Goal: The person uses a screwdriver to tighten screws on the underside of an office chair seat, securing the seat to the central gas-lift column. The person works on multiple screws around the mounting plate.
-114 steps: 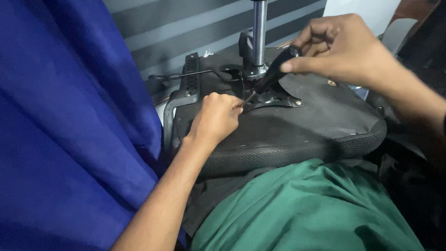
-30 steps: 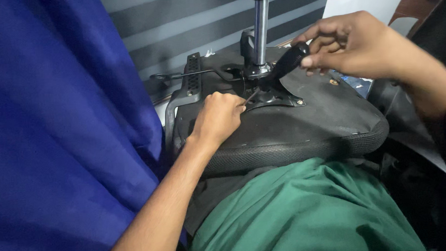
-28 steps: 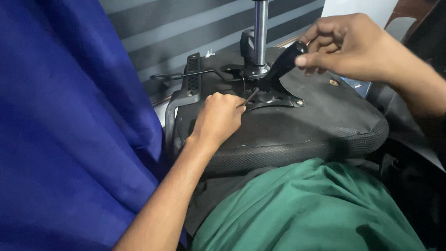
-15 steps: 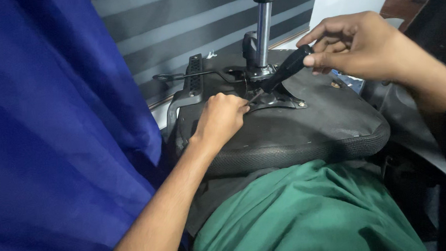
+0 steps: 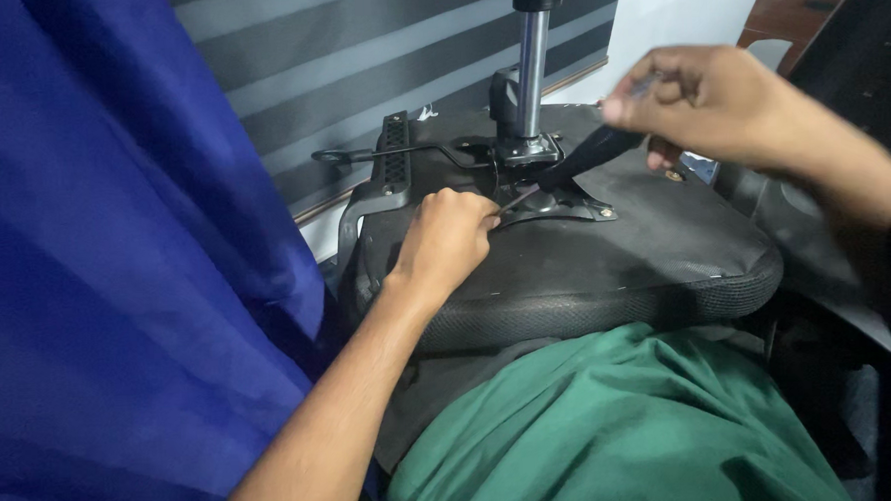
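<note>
**Screwdriver at the underside of an upturned chair seat**

The left third of the frame is filled by a blue cloth point(image 5: 115, 245), smooth and loosely folded. Just right of it, a bare forearm rises from the bottom edge to the left hand point(image 5: 445, 242), which rests curled on the black seat underside point(image 5: 617, 273); its fingertips are pinched at the thin metal shaft of the screwdriver point(image 5: 572, 165), near the tip. Whether they actually grip the shaft or only steady it cannot be told.

The seat lies bottom up in the middle of the frame, across a lap in green cloth point(image 5: 614, 434). Its face looks like hard, matt plastic, its rim a coarse mesh fabric. At upper centre a dark metal mounting plate point(image 5: 554, 204) sits bolted on it, and a shiny steel gas column point(image 5: 533, 71) stands straight up from it.

In the upper right, the right hand point(image 5: 730, 103) is closed around the black handle of the screwdriver, which slants down and left toward the plate.

The screwdriver is likely light and stiff; its handle is the sound place to hold, with fingertips guiding the bare shaft. The seat probably handles as bulky and fairly heavy, rigid at the plate, softer at the rim.
</note>
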